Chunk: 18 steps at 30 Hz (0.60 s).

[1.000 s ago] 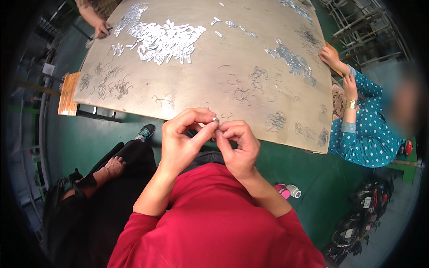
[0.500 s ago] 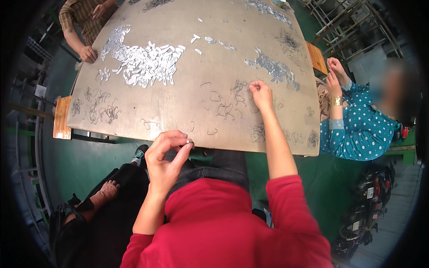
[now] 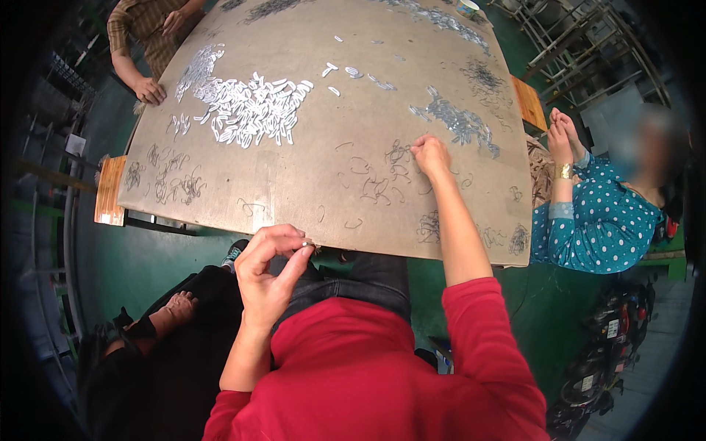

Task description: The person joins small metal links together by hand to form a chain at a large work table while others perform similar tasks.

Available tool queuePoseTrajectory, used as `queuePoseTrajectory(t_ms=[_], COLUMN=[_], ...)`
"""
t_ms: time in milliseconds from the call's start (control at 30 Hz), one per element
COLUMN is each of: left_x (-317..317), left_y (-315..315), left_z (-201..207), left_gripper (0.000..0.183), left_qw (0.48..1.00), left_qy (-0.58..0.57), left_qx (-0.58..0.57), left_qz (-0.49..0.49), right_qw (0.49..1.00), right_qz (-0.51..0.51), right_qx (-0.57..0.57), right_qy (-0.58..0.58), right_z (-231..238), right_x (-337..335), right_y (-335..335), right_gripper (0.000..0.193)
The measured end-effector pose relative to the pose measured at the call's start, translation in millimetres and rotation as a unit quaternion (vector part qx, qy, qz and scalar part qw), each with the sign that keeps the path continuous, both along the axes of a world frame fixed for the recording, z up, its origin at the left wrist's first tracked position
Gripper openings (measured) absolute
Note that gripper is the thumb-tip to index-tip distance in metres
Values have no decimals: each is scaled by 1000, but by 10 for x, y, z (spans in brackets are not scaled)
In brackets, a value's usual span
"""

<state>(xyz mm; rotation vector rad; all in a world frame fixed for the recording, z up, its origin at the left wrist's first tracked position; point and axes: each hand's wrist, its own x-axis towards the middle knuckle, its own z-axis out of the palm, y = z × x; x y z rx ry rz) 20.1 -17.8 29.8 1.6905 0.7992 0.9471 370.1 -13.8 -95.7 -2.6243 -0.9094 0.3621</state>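
Note:
My left hand [image 3: 266, 268] is raised at the table's near edge, thumb and forefinger pinched on a small whitish piece. Only its tip shows, so its kind cannot be told. My right hand [image 3: 432, 156] is over the tabletop, its fingertips drawn together beside thin dark curved wire pieces [image 3: 398, 153]. Whether anything is between those fingers is hidden. Just beyond the right hand lies a pile of grey metallic strips [image 3: 457, 121]. Further left spreads a large heap of white oblong loops or clips [image 3: 254, 110].
More dark wires [image 3: 191, 187] are scattered on the brown table [image 3: 287, 173]. A cup [image 3: 467, 8] stands at the far right corner. One co-worker's hand [image 3: 150, 91] rests at the left edge; another co-worker's hands [image 3: 562, 136] are raised at right. Someone's dark-clothed lap [image 3: 184, 353] is beside me at left.
The view has shifted slightly, so the table appears a little lower and to the right. My left hand keeps its pinch; my right hand stays by the wire pieces. The right co-worker's hands have come together.

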Motion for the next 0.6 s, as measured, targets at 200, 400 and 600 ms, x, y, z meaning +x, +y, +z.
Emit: queuePoseTrajectory(t_ms=[200, 400, 600], left_x=[12, 28, 68], left_y=[-52, -51, -106], left_z=[16, -30, -46], left_gripper=[13, 11, 9], left_qw=[1000, 999, 999], left_qy=[-3, -33, -47], left_qx=[-10, 20, -8], left_qz=[-14, -6, -8], right_qw=[996, 996, 994], right_qz=[56, 9, -2], right_qx=[-57, 89, 109], right_qy=[-25, -23, -8], right_z=[-103, 7, 140], right_x=[-71, -229, -257], right_y=[50, -99, -342], right_gripper=[12, 11, 15])
